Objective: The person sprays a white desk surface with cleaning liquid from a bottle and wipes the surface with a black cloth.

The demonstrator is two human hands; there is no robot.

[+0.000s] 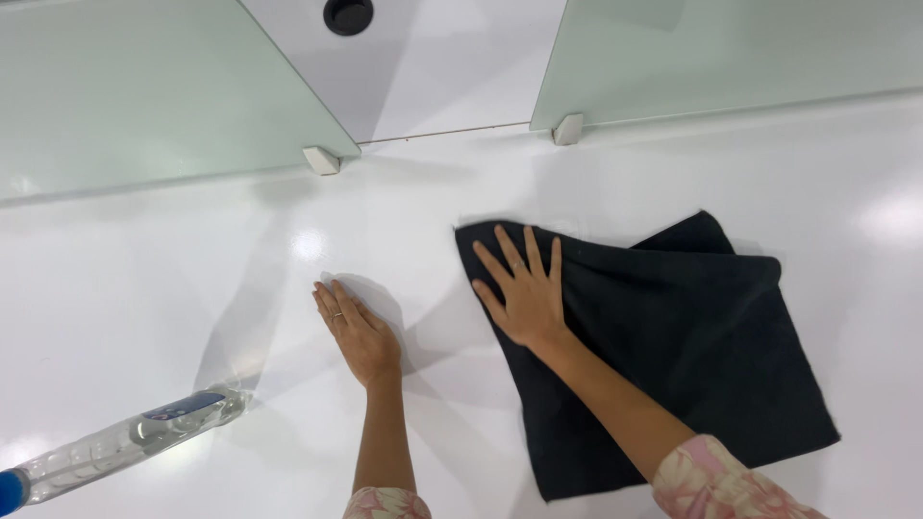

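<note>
The right hand lies spread on the soft, limp black cloth, likely light and best gripped at an edge, while the left hand rests flat, fingers together, on the white table.

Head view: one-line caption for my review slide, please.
Right hand flat on a black cloth, left hand on the white table, plastic bottle nearby.

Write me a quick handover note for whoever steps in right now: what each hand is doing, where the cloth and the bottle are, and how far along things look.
Left hand: open, flat on the white tabletop, holding nothing.
Right hand: open, fingers spread, pressed on the left part of the black cloth.
Cloth: spread on the tabletop right of centre, its top edge folded over.
Clear plastic bottle: lying on its side at the lower left, blue cap toward the frame edge, apart from both hands.
Done: cloth laid out under the right hand.
Left: cannot tell how much of the surface has been wiped; the glossy top shows no visible marks.
</note>
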